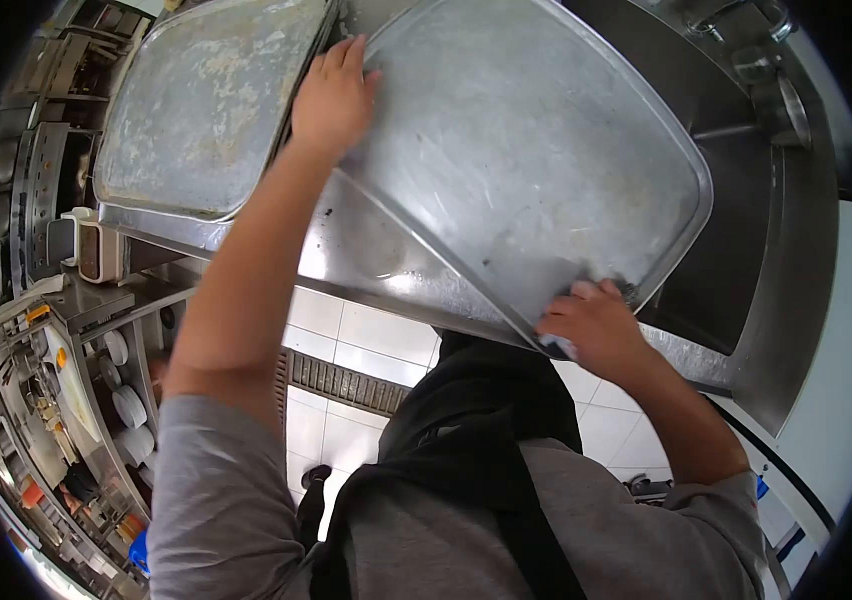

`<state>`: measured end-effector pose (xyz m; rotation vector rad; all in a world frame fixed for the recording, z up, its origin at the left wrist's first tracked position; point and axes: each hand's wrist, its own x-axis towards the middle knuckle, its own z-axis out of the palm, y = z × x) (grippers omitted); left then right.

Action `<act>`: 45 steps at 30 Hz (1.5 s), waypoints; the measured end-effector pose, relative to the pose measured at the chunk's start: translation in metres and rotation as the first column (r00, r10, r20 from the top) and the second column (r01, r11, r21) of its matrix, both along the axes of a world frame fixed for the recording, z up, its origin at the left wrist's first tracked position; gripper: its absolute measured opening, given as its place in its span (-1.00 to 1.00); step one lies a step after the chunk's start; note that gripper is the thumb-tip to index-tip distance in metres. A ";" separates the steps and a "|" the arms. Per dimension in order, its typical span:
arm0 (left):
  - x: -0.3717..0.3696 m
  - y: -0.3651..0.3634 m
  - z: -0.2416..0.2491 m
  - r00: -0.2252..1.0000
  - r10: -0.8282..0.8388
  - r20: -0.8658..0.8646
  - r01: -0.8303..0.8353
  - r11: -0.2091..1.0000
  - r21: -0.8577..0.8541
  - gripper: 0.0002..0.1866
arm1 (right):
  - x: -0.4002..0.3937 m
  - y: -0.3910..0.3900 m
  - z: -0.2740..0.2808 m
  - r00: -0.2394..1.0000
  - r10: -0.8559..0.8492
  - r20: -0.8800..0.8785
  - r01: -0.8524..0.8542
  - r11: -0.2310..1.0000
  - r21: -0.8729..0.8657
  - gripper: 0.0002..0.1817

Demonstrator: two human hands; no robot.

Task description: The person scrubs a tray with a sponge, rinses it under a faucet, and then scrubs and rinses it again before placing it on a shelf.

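Observation:
A large metal baking tray (536, 130) lies tilted across the steel sink, its surface wet and scuffed. My left hand (336, 100) grips its left rim, fingers bent over the edge. At the tray's near right corner, my right hand (596, 330) is closed and pressed down on the metal. A dark, rough scouring pad (630, 291) shows at its fingers, mostly hidden by the hand. Something whitish, perhaps foam, shows under the palm.
More stained baking trays (211, 110) lie stacked at the left. The dark sink basin (736, 240) and a faucet (736, 20) are at the right. Shelves with plates (129, 407) stand at lower left. A floor drain grate (346, 385) crosses the white tiles.

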<state>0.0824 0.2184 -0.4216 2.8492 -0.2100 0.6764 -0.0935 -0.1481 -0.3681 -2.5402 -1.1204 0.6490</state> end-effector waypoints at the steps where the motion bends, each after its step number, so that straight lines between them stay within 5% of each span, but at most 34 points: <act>1: 0.012 0.003 0.003 0.994 -0.025 -0.105 0.028 0.999 0.026 -0.48 | 0.000 -0.015 -0.001 0.999 0.041 0.016 -0.040 0.999 -0.036 -0.70; 3: 0.020 0.003 -0.004 0.972 -0.047 -0.229 0.058 0.997 0.041 -0.57 | -0.003 -0.030 0.002 0.996 0.084 0.009 -0.083 0.994 -0.076 -0.71; 5: 0.018 0.009 -0.017 0.965 -0.153 -0.214 0.085 0.951 -0.296 -0.69 | -0.004 -0.035 0.009 0.995 0.087 -0.049 -0.093 0.985 -0.146 -0.77; 8: 0.006 0.011 -0.020 0.963 -0.112 -0.245 -0.002 0.907 -0.420 -0.76 | -0.004 -0.022 -0.002 0.996 0.090 -0.022 -0.092 0.990 -0.103 -0.74; 10: 0.005 0.011 -0.021 0.963 -0.094 -0.253 -0.018 0.913 -0.407 -0.77 | -0.006 0.012 -0.009 0.989 -0.143 -0.021 0.144 0.989 0.027 -0.81; 13: 0.007 0.014 -0.028 0.969 -0.132 -0.208 0.033 0.907 -0.419 -0.72 | 0.025 0.115 -0.037 0.963 -0.215 0.164 0.167 0.950 0.264 -0.88; 17: 0.010 0.015 -0.034 0.969 -0.160 -0.190 0.052 0.879 -0.473 -0.74 | 0.085 0.243 -0.042 0.962 -0.227 0.152 0.184 0.949 0.258 -0.75; 22: 0.010 0.009 -0.038 0.971 -0.110 -0.214 -0.001 0.887 -0.462 -0.77 | 0.039 0.133 -0.038 0.985 -0.128 0.114 0.094 0.961 0.260 -0.81; 24: 0.009 0.012 -0.034 0.950 -0.124 -0.287 -0.001 0.917 -0.399 -0.77 | 0.020 0.089 -0.023 0.986 -0.163 0.026 0.158 0.979 0.128 -0.79; 31: 0.007 0.010 -0.026 0.959 -0.119 -0.258 0.008 0.919 -0.395 -0.78 | 0.088 0.254 -0.043 0.966 -0.216 0.140 0.168 0.941 0.295 -0.73; 34: 0.006 0.007 -0.021 0.949 -0.090 -0.302 -0.027 0.931 -0.364 -0.77 | 0.058 0.186 -0.045 0.976 -0.113 0.187 0.051 0.950 0.307 -0.73; 36: 0.003 0.007 -0.022 0.947 -0.086 -0.310 -0.038 0.928 -0.371 -0.77 | 0.035 0.106 -0.036 0.996 -0.079 -0.049 0.090 0.955 0.282 -0.72; 38: 0.004 0.006 -0.018 0.943 -0.078 -0.324 -0.054 0.924 -0.378 -0.77 | 0.013 0.051 -0.030 0.997 -0.053 -0.054 0.062 0.985 0.163 -0.71; 45: 0.003 0.006 -0.019 0.936 -0.057 -0.347 -0.067 0.941 -0.333 -0.76 | 0.081 0.224 -0.053 0.991 -0.087 0.098 0.045 0.926 0.374 -0.69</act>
